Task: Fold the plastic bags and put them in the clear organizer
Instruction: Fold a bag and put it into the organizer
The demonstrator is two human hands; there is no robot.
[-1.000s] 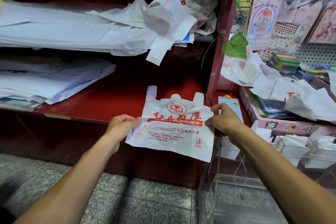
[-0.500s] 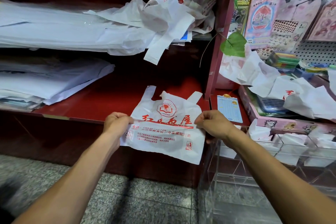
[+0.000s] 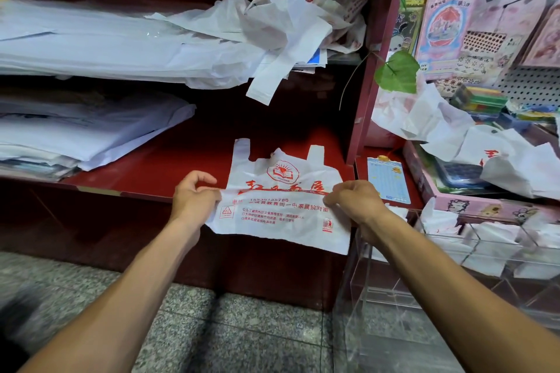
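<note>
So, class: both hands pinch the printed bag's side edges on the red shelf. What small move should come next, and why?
Probably fold the lower half up over the handles: the left hand and right hand pinch the bag at mid-height, and its bottom overhangs the shelf.

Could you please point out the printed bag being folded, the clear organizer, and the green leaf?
Printed bag point(image 3: 281, 215): head view, on its red-lettered front panel.
Clear organizer point(image 3: 491, 254): head view, on a transparent divider wall at the right.
Green leaf point(image 3: 397, 71): head view, on the middle of the leaf blade.
</note>
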